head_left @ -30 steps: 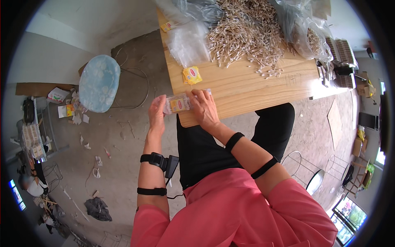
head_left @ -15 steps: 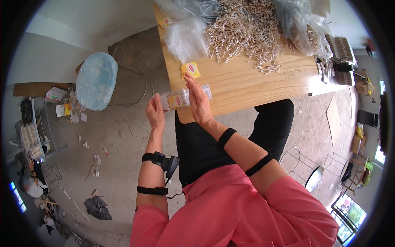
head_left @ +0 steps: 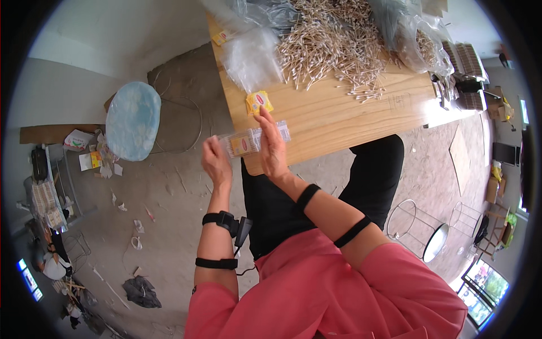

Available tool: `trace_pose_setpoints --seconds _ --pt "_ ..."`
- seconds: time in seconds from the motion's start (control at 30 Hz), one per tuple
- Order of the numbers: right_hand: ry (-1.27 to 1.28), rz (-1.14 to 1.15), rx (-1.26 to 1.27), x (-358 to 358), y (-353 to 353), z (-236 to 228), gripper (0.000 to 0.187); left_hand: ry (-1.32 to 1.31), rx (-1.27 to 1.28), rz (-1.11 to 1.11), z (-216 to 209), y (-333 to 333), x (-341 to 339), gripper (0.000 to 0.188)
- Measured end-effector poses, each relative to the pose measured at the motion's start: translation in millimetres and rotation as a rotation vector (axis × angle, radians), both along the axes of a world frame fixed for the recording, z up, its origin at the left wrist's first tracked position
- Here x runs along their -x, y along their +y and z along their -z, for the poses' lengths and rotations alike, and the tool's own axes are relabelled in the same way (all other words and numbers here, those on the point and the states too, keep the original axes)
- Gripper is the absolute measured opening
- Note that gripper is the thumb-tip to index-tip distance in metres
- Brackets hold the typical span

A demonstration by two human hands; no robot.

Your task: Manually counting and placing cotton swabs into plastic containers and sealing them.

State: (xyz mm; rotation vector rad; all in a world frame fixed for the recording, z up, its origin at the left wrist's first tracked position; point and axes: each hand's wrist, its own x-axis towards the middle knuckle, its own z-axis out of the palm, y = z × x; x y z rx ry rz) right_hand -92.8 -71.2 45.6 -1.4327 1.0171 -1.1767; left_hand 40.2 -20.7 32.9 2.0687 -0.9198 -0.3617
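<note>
A clear plastic packet of cotton swabs (head_left: 241, 145) with a yellow label lies over the near left corner of the wooden table. My left hand (head_left: 217, 163) is closed, pinching the clear film at the packet's left end. Across the packet's right part rests my right hand (head_left: 273, 148), its fingers stretched out and pressing flat edge-on. A whitish end of the packet shows beyond its fingers. Just past my right fingertips sits a small stack of yellow cards (head_left: 259, 102).
Loose cotton swabs (head_left: 333, 48) are heaped at the table's (head_left: 350, 121) far side. Empty clear bags (head_left: 251, 62) lie left of them, and a filled plastic bag (head_left: 420, 48) stands right. A blue-covered stool (head_left: 133, 121) is on the floor at left.
My left hand has closed more tightly and drawn slightly away from the packet, stretching the film at its end. My right hand stays across the packet. The whole view has shifted a little.
</note>
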Motion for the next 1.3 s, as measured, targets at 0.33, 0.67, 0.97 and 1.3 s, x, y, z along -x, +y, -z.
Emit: trace_pose_setpoints --seconds 0.33,0.67,0.97,1.3 --pt "0.473 0.302 0.16 140 -74 -8 0.013 -0.163 0.198 0.629 -51 -13 91 0.012" --pt "0.495 0.162 0.164 201 -46 -4 0.013 -0.28 0.069 0.473 -12 -160 159 0.018" --pt "0.34 0.089 0.019 238 -41 2 0.013 -0.268 0.008 0.624 -21 -82 173 0.022" --pt "0.659 0.227 0.001 198 -54 -16 0.015 -0.306 -0.005 0.578 -25 -64 184 0.016"
